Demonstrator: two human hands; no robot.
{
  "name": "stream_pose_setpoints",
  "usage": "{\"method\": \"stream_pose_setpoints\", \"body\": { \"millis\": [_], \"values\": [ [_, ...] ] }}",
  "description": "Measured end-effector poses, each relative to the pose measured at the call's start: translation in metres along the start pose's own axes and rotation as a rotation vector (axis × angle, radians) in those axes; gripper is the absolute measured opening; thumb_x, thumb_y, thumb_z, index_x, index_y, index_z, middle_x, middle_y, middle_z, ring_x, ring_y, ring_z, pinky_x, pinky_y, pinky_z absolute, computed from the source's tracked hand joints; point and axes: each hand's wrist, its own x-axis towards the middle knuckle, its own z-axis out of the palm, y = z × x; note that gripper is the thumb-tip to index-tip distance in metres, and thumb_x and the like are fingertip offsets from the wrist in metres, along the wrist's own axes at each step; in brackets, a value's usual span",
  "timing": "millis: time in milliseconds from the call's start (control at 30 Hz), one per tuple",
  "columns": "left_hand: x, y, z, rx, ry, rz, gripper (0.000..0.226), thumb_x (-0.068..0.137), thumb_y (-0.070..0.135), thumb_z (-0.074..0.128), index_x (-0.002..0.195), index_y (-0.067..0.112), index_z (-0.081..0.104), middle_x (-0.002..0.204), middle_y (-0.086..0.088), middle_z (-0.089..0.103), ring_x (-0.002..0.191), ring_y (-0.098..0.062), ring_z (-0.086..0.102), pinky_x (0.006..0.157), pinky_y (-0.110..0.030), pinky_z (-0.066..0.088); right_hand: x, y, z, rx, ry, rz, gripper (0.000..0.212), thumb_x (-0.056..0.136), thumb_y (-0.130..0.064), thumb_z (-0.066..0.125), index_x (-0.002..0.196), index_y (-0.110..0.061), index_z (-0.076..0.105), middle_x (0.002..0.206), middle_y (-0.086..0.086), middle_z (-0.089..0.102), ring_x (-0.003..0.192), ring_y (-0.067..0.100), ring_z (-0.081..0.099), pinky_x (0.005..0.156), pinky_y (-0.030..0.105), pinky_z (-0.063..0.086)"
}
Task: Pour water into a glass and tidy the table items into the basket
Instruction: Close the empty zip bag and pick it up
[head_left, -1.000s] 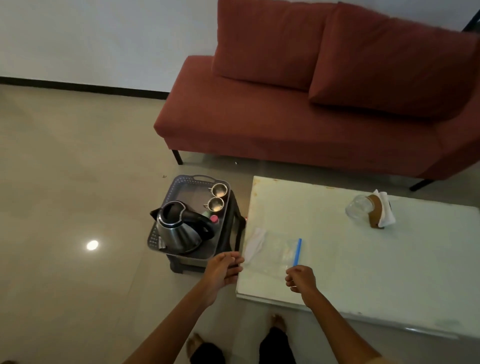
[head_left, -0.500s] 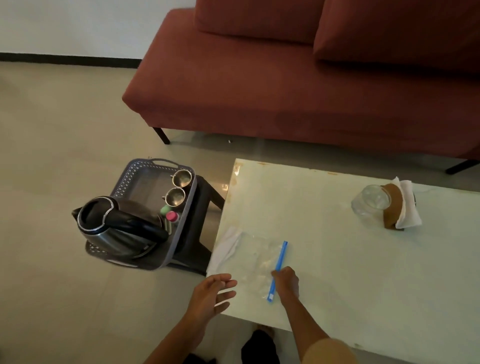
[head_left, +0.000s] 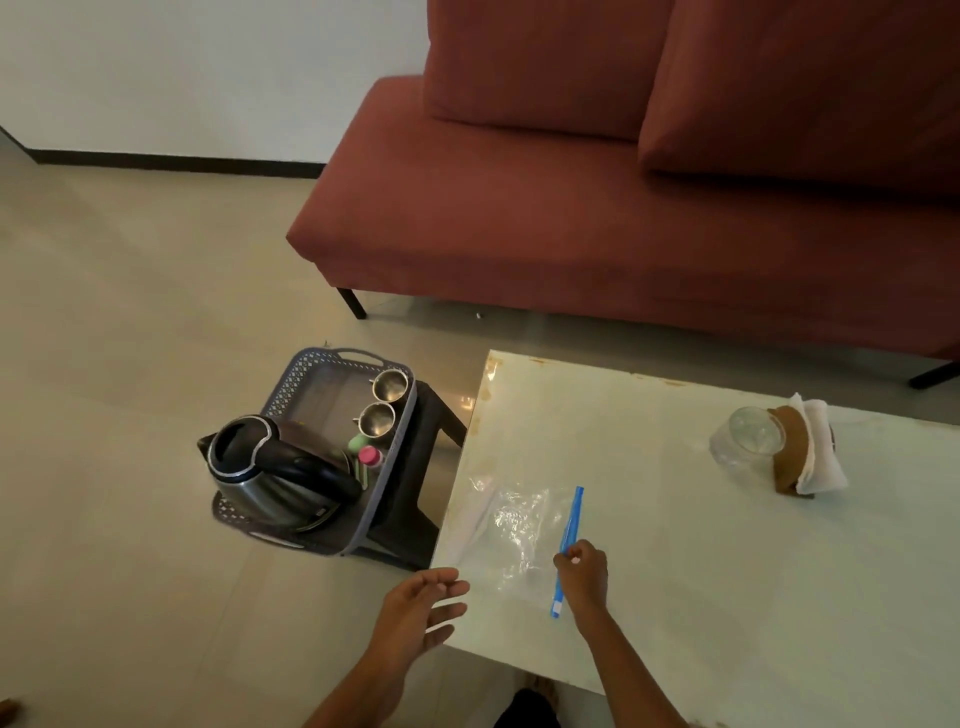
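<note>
On the near left part of the table (head_left: 727, 561) lies a clear plastic bag (head_left: 511, 525), flat, with a blue zip strip (head_left: 572, 519) along its right edge. The right hand (head_left: 584, 574) rests over the table's near side with its fingers curled, pinching the near half of that strip. The left hand (head_left: 415, 613) hovers just off the table's near left corner, fingers loose and spread, holding nothing and apart from the bag. At the table's far right a glass (head_left: 745, 441) seems to lie on its side, mouth towards the camera, touching a brown holder (head_left: 789, 447) with a white napkin (head_left: 823, 462). Just left of the table a grey basket (head_left: 311, 366) sits on a dark stool (head_left: 415, 499). It holds a steel kettle (head_left: 270, 478) with a black handle at its near end, two metal cups (head_left: 390, 384) along the side nearest the table, and two small things with green and pink tops between the cups and the kettle. Beyond the table stands a red sofa (head_left: 519, 218).
</note>
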Motion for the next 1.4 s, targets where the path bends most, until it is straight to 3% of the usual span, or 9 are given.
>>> {"method": "stream_pose_setpoints", "body": {
  "millis": [300,400,500,600,700,867,1067,1300,1400],
  "values": [
    [-0.069,0.050,-0.014,0.126,-0.083,0.208,0.021,0.095,0.004,0.044,0.093,0.012,0.063,0.090,-0.002,0.071,0.077,-0.015,0.064,0.068,-0.025,0.045,-0.103,-0.105,-0.099,-0.054,-0.127,-0.481,0.031,0.080,-0.004,0.065,0.062,-0.021,0.045,0.065,-0.008,0.054,0.056,0.005,0.050,0.054,0.011,0.038],
    [-0.092,0.068,-0.026,0.329,-0.101,0.565,0.027,0.089,-0.004,0.050,0.091,0.021,0.060,0.096,0.001,0.068,0.085,-0.013,0.061,0.069,-0.011,0.043,-0.148,-0.145,-0.128,-0.235,-0.279,-0.599,0.024,0.080,-0.012,0.065,0.066,-0.026,0.050,0.072,-0.010,0.056,0.061,0.000,0.050,0.061,0.010,0.039],
    [-0.114,0.096,-0.038,0.809,0.025,1.112,0.034,0.087,0.015,0.057,0.113,0.036,0.050,0.123,0.022,0.046,0.113,0.010,0.042,0.091,-0.001,0.030,-0.192,-0.178,-0.145,-0.447,-0.383,-0.675,0.011,0.082,-0.018,0.063,0.077,-0.026,0.056,0.088,-0.008,0.059,0.077,0.005,0.055,0.068,0.014,0.044],
    [-0.128,0.125,-0.045,1.151,0.014,1.377,0.051,0.088,0.036,0.056,0.135,0.036,0.037,0.140,0.021,0.032,0.132,0.001,0.025,0.110,-0.018,0.008,-0.232,-0.205,-0.147,-0.563,-0.354,-0.787,0.004,0.085,-0.019,0.061,0.088,-0.020,0.060,0.096,-0.003,0.060,0.085,0.009,0.055,0.075,0.016,0.044],
    [-0.137,0.142,-0.055,1.288,-0.063,1.313,0.039,0.089,0.043,0.052,0.126,0.032,0.050,0.128,0.012,0.057,0.119,-0.006,0.048,0.116,-0.036,0.015,-0.262,-0.217,-0.140,-0.535,-0.299,-0.847,0.005,0.086,-0.016,0.062,0.091,-0.015,0.061,0.099,0.002,0.063,0.087,0.011,0.057,0.078,0.015,0.045],
    [-0.141,0.135,-0.090,1.120,-0.214,1.311,0.027,0.090,0.029,0.056,0.113,0.019,0.064,0.113,0.004,0.066,0.099,-0.006,0.058,0.085,-0.004,0.033,-0.285,-0.202,-0.131,-0.353,-0.265,-0.833,0.006,0.083,-0.013,0.064,0.087,-0.016,0.060,0.094,0.001,0.064,0.084,0.010,0.060,0.078,0.013,0.048],
    [-0.135,0.122,-0.109,0.902,-0.205,1.238,0.017,0.087,0.022,0.061,0.102,0.018,0.067,0.090,0.020,0.060,0.078,0.008,0.055,0.077,-0.003,0.040,-0.293,-0.181,-0.133,-0.254,-0.246,-0.773,0.020,0.080,-0.008,0.067,0.091,-0.022,0.059,0.099,-0.005,0.062,0.088,0.008,0.058,0.075,0.009,0.047],
    [-0.124,0.113,-0.118,0.733,-0.203,1.284,0.018,0.085,0.014,0.064,0.096,0.029,0.060,0.088,0.029,0.054,0.092,0.017,0.053,0.080,-0.003,0.043,-0.298,-0.179,-0.139,0.008,-0.137,-0.740,0.017,0.083,0.000,0.062,0.086,-0.017,0.061,0.092,-0.007,0.063,0.085,0.014,0.061,0.068,0.009,0.051],
    [-0.122,0.110,-0.120,0.656,-0.212,1.270,0.015,0.081,0.030,0.066,0.094,0.031,0.059,0.089,0.027,0.057,0.093,0.015,0.055,0.081,-0.004,0.045,-0.296,-0.182,-0.136,0.114,-0.062,-0.720,0.021,0.080,-0.004,0.067,0.081,-0.022,0.057,0.086,-0.006,0.064,0.079,0.015,0.063,0.064,0.010,0.052]
  ]
}}
